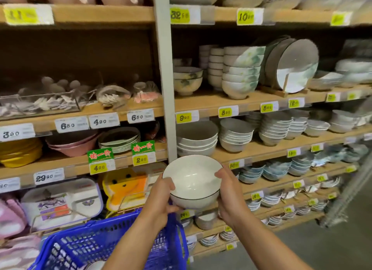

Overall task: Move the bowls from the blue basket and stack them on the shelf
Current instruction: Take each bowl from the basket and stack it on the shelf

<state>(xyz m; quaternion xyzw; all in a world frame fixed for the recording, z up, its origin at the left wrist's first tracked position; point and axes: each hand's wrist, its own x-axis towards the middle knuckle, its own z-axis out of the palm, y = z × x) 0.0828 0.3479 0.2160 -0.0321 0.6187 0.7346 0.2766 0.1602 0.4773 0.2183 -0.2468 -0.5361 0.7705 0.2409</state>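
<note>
I hold two nested white bowls (193,181) with thin dark rims in front of the shelving. My left hand (161,201) grips their left side with the thumb over the rim. My right hand (229,195) grips the right side the same way. The blue basket (96,247) sits below at the bottom left, and the rim of another white bowl (95,265) shows inside it at the frame's edge. On the wooden shelf (261,149) just behind and above the held bowls stands a stack of similar white bowls (197,138).
Wooden shelves hold many stacks of bowls and plates with yellow price tags. A grey upright post (167,88) divides the bays. Yellow and pink dishes and boxed children's trays fill the left bay. Grey floor (302,249) lies at the bottom right.
</note>
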